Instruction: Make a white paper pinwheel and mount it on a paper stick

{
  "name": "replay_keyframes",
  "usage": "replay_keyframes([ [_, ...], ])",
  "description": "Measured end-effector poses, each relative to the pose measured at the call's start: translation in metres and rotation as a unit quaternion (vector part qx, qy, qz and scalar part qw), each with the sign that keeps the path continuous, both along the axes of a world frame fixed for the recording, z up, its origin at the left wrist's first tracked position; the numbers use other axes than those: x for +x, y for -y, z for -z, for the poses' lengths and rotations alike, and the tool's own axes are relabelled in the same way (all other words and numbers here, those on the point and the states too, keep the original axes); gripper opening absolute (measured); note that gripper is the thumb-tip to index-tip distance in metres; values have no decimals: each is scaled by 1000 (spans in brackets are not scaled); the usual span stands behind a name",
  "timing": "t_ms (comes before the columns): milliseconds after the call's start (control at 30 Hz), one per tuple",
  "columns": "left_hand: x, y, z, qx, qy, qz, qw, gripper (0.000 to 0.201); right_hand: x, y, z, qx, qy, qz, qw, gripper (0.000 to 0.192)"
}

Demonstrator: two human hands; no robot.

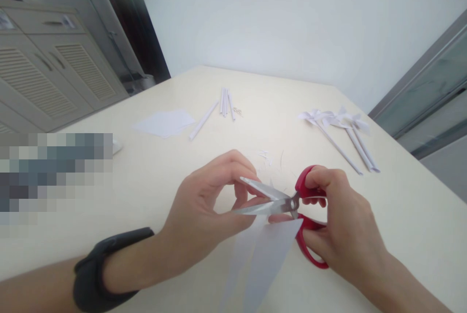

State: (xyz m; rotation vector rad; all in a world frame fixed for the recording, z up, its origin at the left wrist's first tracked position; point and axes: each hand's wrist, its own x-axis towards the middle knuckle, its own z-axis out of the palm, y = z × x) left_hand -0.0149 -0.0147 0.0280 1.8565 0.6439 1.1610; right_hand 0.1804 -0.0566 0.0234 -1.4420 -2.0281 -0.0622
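My right hand (343,216) grips the red handles of a pair of scissors (280,201), whose blades stand apart and point left. My left hand (215,201), with a dark band on its wrist, pinches a white sheet of paper (272,259) close to the blades. The paper hangs down toward the table's near edge, with a gap between two of its strips. Where the left fingertips meet the paper is partly hidden by the blades. Small white paper scraps (265,155) lie on the table just beyond the hands.
On the cream table (153,196) lie stacked white paper (164,122), several rolled paper tubes (225,102) and small tan bits (237,111). Paper pinwheels on stick tubes (339,130) rest at the right. A white wall (270,21) stands behind; a pixelated patch covers the left.
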Motion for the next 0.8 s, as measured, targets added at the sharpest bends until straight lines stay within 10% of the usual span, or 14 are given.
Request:
replay_keyframes([
  [500, 2, 0, -1, 15, -26, -25, 999, 12, 16, -15, -8, -87, -24, 153, 984, 29],
  [800, 2, -3, -2, 39, -43, -21, 998, 11, 29, -28, 15, -186, 38, 88, 978, 6],
])
